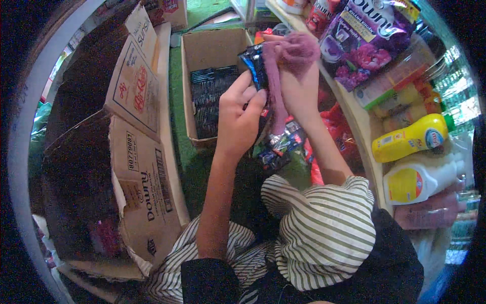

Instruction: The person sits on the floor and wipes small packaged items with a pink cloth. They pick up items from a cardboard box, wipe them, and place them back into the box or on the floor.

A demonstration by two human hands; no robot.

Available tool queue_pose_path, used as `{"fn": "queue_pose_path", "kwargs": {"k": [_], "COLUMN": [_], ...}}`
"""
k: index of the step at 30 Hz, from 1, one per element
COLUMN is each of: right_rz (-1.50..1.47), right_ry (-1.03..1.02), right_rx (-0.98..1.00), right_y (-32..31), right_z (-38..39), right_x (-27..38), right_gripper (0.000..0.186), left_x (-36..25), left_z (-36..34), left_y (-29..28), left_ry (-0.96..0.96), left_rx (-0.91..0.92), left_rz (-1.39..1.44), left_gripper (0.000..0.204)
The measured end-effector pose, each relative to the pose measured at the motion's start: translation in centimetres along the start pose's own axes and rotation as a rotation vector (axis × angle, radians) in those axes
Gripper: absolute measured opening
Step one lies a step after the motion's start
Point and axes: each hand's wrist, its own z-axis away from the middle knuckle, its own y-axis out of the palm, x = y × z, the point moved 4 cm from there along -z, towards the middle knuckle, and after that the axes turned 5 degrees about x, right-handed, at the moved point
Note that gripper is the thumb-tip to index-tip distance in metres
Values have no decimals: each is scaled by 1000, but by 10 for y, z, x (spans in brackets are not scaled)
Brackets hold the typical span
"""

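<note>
- Two cartons (pixel 147 190) are lining the left side, well apart from both hands.
- Along the right side a shelf (pixel 368 142) is running, a yellow bottle (pixel 411 138) lying on it, beyond the right forearm.
- Past the left hand, slightly to its left, a box (pixel 215 48) is standing open, with dark packs (pixel 205 99) filling its lower part.
- The left hand (pixel 239 119) is closing thumb and fingers in a pinch on the near end of the packet.
- The right hand (pixel 298 86) is reaching farther out; the cloth is hiding most of its fingers, so whether they are pinching or spread I cannot tell.
- The pink cloth (pixel 298 50) is bunching over that hand, one strip hanging down beside the packet.
- Loose sachets (pixel 281 144) are lying lower down, just left of the right forearm.
- The dark blue packet (pixel 256 66) is sitting between the hands, nearer the left; its long axis is pointing away from the body, far end leaning left toward the box, cloth just to its right.
</note>
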Motion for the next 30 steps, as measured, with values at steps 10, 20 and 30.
{"fn": "queue_pose_path", "kwargs": {"k": [10,20,30], "right_rz": [75,718,371], "right_ry": [258,-333,-350], "right_rx": [-57,315,226], "right_y": [-59,27,3], "right_z": [-2,-42,-109], "right_x": [21,37,90], "right_gripper": [36,32,18], "left_x": [-9,-9,-8], "left_z": [2,0,2], "left_y": [-18,-23,-45], "left_ry": [-63,57,7], "left_rx": [-89,-113,-365], "left_rz": [300,-62,-29], "left_gripper": [24,16,23]}}
